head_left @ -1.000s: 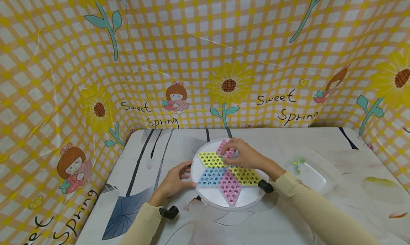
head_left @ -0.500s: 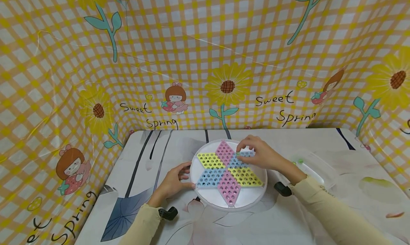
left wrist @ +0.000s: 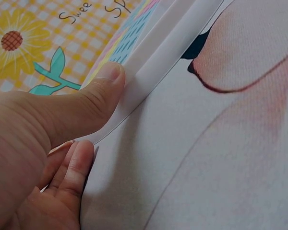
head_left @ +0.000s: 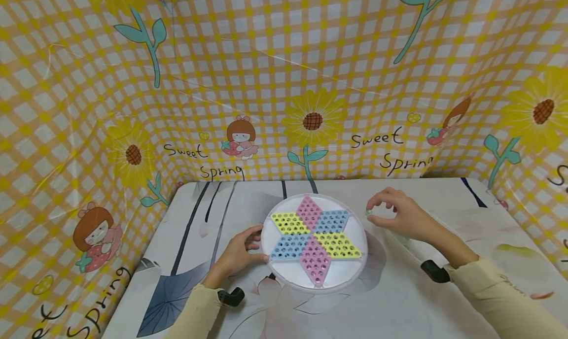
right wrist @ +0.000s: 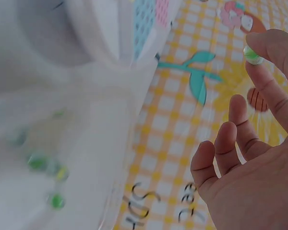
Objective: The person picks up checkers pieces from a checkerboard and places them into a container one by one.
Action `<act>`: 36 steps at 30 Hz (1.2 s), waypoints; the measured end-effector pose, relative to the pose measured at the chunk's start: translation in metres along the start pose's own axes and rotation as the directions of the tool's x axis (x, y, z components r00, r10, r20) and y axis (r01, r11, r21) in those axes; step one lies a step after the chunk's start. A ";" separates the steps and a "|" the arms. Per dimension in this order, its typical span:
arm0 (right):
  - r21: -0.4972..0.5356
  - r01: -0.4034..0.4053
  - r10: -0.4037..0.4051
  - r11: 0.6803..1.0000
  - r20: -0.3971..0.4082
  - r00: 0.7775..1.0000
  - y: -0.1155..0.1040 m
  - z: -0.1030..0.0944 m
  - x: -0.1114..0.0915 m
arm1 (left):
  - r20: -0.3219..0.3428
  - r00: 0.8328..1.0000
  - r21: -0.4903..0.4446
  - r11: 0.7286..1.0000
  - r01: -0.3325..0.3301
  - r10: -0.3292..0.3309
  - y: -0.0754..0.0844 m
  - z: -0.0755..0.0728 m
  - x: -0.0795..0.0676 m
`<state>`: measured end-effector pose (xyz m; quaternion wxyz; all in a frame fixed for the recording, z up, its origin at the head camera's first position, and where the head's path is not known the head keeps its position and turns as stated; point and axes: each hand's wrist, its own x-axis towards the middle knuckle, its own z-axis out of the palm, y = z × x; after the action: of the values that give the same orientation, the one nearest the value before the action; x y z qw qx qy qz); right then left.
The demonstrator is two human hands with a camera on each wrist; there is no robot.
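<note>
A round white Chinese checkers board point(head_left: 341, 275) with a pink, yellow and blue star of holes lies mid-table. My left hand point(head_left: 237, 253) rests against its left rim, thumb point(left wrist: 93, 103) along the side wall in the left wrist view. My right hand point(head_left: 401, 213) hovers right of the board. Between its thumb and index finger it pinches a green and clear marble point(right wrist: 252, 55); the other fingers are loosely bent. Below that hand stands a clear plastic tray point(right wrist: 117, 158) holding several green marbles point(right wrist: 38, 162), blurred in the right wrist view and mostly hidden by the arm from the head.
A printed white cloth point(head_left: 301, 319) covers the table. Behind and on both sides hangs a yellow checked curtain point(head_left: 266, 83) with sunflowers. Each wrist carries a black camera, such as the one point(head_left: 435, 271) on the right.
My right hand has moved right, from above the board's far pink and blue points to off its right side, with a marble in its fingertips. My left hand has stayed at the rim.
</note>
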<state>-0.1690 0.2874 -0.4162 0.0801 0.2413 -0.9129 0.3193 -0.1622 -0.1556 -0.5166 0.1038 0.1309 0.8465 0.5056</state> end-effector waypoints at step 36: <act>-0.071 -0.094 0.082 0.993 -0.154 0.985 0.070 -0.031 -0.083 | -0.002 1.000 0.023 0.999 0.023 -0.023 0.000 0.002 -0.001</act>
<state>-0.1309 0.3863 -0.4553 0.1442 0.1725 -0.9258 0.3038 -0.1607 -0.1546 -0.5171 0.1070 0.1220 0.8538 0.4946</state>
